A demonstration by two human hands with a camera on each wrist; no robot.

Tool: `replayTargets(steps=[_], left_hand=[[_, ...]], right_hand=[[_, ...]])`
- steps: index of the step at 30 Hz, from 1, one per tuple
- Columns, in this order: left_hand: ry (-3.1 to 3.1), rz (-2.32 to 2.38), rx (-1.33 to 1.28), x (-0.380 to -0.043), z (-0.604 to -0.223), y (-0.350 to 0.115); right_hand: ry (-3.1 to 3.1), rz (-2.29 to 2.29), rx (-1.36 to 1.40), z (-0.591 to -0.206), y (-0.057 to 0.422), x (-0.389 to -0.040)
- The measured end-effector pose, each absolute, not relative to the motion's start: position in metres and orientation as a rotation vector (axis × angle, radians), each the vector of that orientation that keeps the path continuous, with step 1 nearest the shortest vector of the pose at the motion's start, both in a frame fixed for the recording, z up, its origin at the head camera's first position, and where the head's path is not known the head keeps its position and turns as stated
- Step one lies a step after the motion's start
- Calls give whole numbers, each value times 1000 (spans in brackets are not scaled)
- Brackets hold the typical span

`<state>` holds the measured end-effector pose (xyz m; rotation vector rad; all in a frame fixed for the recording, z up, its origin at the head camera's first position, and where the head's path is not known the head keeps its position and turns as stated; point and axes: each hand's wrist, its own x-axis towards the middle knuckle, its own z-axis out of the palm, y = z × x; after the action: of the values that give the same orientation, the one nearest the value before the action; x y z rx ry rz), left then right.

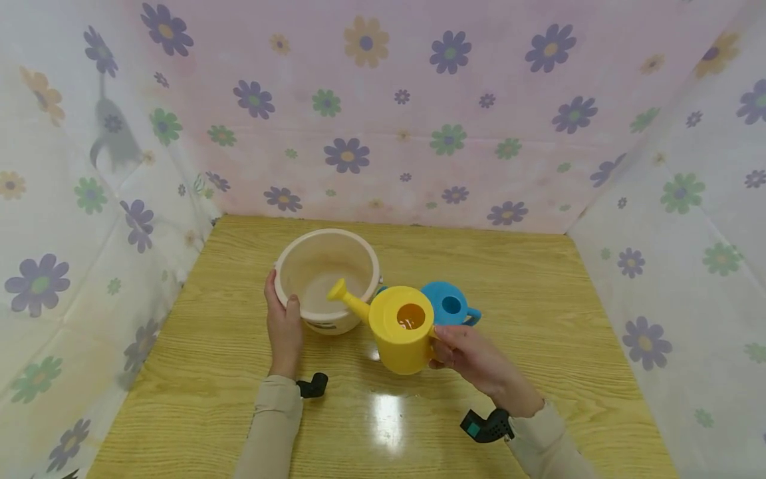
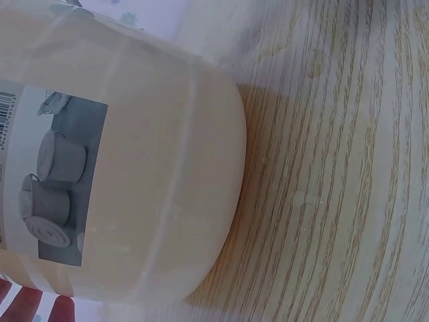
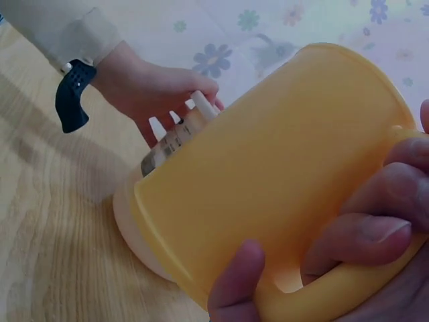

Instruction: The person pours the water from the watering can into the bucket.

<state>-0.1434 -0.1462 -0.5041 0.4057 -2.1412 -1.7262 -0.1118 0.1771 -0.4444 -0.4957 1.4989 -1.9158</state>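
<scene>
My left hand (image 1: 286,332) grips the rim of a cream bucket (image 1: 341,324), thumb over the edge and fingers along the outside. The left wrist view shows the bucket's wall (image 2: 161,168) with a picture label (image 2: 74,181), its base close over the wood. My right hand (image 1: 479,359) holds a yellow watering can (image 1: 403,352), fingers curled round its handle (image 3: 348,288). The can's spout points left, its round head overlapping the bucket's opening in the head view. Behind the can stands a blue watering can (image 1: 443,296), partly hidden by the yellow one.
Everything sits over a wood-grain table (image 1: 520,266). A flower-print cloth (image 1: 383,113) rises behind the table and along both sides. A dark wrist mount (image 1: 487,426) sticks out from the right sleeve, and another (image 1: 314,386) from the left.
</scene>
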Motion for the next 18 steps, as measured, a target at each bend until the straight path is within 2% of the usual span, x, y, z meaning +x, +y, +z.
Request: replayTargets(steps=[11,18], left_hand=[[-2143,-1694,439,-146,-514,-150],[-2139,-1715,441,-149,-516,-148]], right_hand=[[1648,-2001,-434,-448,166,-88],[1724,-2014,-366,-449,171,-90]])
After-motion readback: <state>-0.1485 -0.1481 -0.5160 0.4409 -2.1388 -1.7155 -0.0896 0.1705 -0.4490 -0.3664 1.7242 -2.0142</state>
